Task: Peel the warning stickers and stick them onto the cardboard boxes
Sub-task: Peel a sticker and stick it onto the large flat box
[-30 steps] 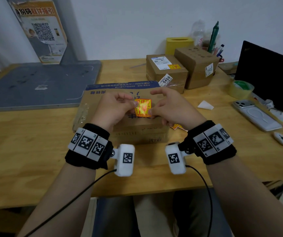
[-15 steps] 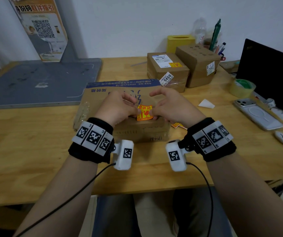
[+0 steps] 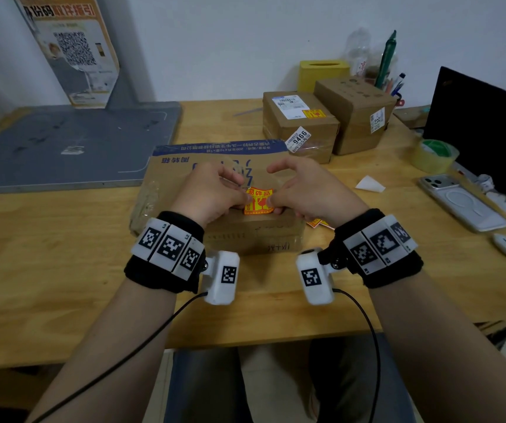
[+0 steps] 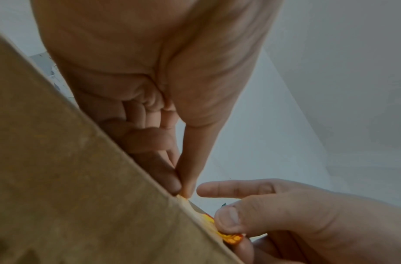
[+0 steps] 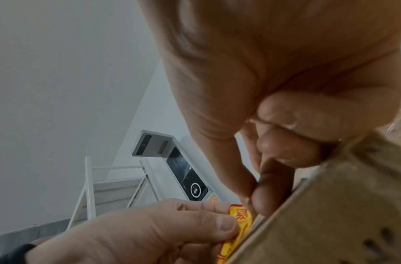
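A red and yellow warning sticker (image 3: 258, 200) is held above the near edge of a flat brown cardboard box (image 3: 215, 166). My left hand (image 3: 239, 199) pinches its left side and my right hand (image 3: 276, 201) pinches its right side. In the left wrist view the left thumb and forefinger (image 4: 183, 187) meet at the box's edge (image 4: 81, 196), and the right hand pinches the sticker (image 4: 228, 235). The right wrist view shows the sticker (image 5: 240, 219) bowed against the box (image 5: 330, 214). Whether it is stuck down is unclear.
Two smaller cardboard boxes (image 3: 300, 129) (image 3: 355, 114) stand behind; one carries a warning sticker (image 3: 312, 113). More stickers (image 3: 315, 222) lie right of the flat box. To the right are a tape roll (image 3: 433, 155), a phone (image 3: 462, 203) and a black screen (image 3: 483, 132). A grey board (image 3: 71, 145) lies at the left.
Both hands have carried the sticker a little towards the box's near edge. They still pinch it on both sides.
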{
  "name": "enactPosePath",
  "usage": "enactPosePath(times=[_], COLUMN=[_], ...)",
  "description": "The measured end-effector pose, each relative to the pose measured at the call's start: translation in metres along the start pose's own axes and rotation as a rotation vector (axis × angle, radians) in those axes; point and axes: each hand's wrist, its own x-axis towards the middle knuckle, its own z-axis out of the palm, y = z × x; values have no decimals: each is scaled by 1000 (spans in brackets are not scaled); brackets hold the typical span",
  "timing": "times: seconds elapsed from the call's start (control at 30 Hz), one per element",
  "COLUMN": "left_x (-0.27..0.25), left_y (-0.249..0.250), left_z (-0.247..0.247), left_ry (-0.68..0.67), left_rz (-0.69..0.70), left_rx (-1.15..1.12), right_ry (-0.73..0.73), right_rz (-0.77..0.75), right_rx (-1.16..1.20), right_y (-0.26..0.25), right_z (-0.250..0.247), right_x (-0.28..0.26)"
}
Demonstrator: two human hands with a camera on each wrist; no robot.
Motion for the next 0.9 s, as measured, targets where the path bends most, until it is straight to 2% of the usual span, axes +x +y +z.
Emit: enactPosePath(times=[0.57, 0.9], left_x=[2, 0], left_y=[-4, -3], left_z=[4, 7], left_ry=[43, 55], left_rz=[7, 19], left_rx=[66, 125], right_ry=[-36, 13], right_rz=[22, -20], right_rx=[-32, -105], right_y=[-2, 1], right_z=[1, 3], right_x=[4, 1])
